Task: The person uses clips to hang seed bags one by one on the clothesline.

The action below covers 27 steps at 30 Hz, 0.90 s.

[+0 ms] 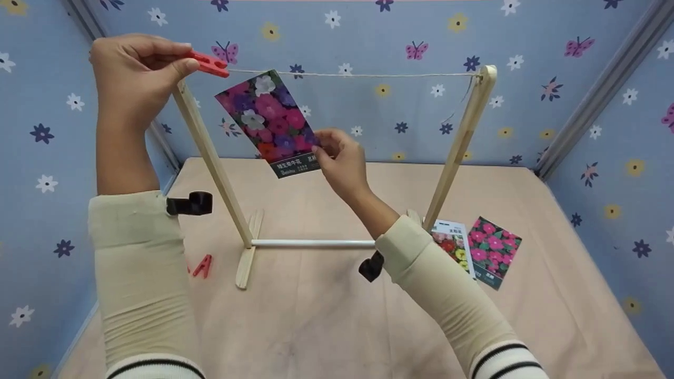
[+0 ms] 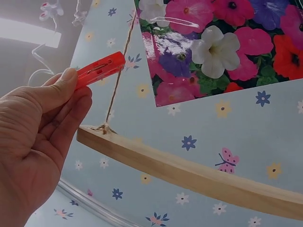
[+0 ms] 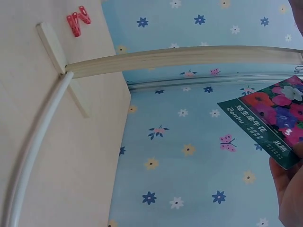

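Pinched a red clothespin [image 1: 210, 63] between thumb and fingertips of the left hand [image 1: 138, 68], near the left end of the string [image 1: 389, 75]. Gripped the flower-picture packet [image 1: 271, 121] at its lower right edge with curled fingers of the right hand [image 1: 345, 163], tilted, top corner up at the string; could not tell whether touching. Probably called for levelling the packet, squeezing the clothespin wide, then straddling string and top edge together.

Held packet [image 3: 272, 116] cut off, right wrist view; white packet [image 1: 455, 244] partly behind right sleeve [image 1: 439, 279].
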Tool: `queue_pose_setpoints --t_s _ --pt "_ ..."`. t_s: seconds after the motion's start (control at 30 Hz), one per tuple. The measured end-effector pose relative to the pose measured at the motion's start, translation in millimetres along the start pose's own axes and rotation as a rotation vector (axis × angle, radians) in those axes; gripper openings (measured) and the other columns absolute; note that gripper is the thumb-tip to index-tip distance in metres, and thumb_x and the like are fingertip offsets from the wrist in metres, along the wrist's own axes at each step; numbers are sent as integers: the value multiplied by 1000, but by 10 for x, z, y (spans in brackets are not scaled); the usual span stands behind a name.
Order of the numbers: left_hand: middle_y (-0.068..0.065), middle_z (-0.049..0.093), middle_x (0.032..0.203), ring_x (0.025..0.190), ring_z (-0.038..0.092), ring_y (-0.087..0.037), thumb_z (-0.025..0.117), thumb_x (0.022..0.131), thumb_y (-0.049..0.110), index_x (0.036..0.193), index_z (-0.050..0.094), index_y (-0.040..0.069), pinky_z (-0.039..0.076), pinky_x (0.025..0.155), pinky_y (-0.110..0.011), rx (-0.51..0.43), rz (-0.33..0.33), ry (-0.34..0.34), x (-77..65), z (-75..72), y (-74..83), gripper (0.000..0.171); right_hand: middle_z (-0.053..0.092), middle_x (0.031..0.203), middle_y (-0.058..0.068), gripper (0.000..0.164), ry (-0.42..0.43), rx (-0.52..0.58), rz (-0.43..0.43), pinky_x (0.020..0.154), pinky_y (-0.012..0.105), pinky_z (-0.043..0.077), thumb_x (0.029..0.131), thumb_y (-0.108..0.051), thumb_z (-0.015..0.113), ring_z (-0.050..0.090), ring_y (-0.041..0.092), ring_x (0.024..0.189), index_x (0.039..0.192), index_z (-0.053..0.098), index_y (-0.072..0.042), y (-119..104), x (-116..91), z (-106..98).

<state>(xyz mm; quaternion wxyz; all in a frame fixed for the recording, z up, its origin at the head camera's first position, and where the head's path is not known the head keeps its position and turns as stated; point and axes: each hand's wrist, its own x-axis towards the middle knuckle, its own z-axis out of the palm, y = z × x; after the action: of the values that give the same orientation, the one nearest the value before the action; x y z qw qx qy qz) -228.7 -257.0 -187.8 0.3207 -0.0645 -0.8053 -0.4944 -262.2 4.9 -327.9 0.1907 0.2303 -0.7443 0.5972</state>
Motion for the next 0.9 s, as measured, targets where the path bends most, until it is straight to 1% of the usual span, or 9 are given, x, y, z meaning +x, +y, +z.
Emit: queue_pose_setpoints --t_s 0.07,0.3,0.57,0.67,0.8,0.9 --pt "-4 71 102 88 66 -11 76 80 29 105 77 11 51 86 -17 24 -4 -12 6 12 -3 31 71 93 11 16 4 4 7 68 22 52 90 4 64 63 13 77 106 67 4 2 0 5" --pt "-2 72 100 86 66 -10 75 80 30 105 77 11 51 85 -16 47 -41 -47 13 -1 -10 32 71 92 10 14 16 4 22 69 21 52 90 4 65 63 13 76 104 67 3 -7 4 54" --pt "-1 72 97 85 66 -9 76 79 30 103 77 9 51 86 -17 10 -54 -50 6 -14 -9 32 71 93 8 13 27 28 43 68 21 50 91 1 65 60 12 75 104 66 1 -82 25 131" --pt "0 72 95 84 66 -9 76 79 31 104 77 9 52 86 -17 13 -55 -56 8 -12 3 33 71 94 8 13 26 46 61 70 21 51 92 2 65 61 12 79 105 66 1 -88 25 163" --pt "2 72 95 83 65 -9 76 79 31 105 77 9 51 85 -17 18 -62 -60 10 -18 6 34 71 98 7 15 7 78 92 77 21 52 92 3 64 63 12 86 107 65 0 -83 12 225" --pt "0 72 98 84 65 -8 76 79 33 105 77 10 51 87 -17 11 -78 -61 12 -19 10 35 71 100 6 16 -6 105 127 79 22 53 92 3 64 63 13 89 106 64 -2 -81 -6 272"
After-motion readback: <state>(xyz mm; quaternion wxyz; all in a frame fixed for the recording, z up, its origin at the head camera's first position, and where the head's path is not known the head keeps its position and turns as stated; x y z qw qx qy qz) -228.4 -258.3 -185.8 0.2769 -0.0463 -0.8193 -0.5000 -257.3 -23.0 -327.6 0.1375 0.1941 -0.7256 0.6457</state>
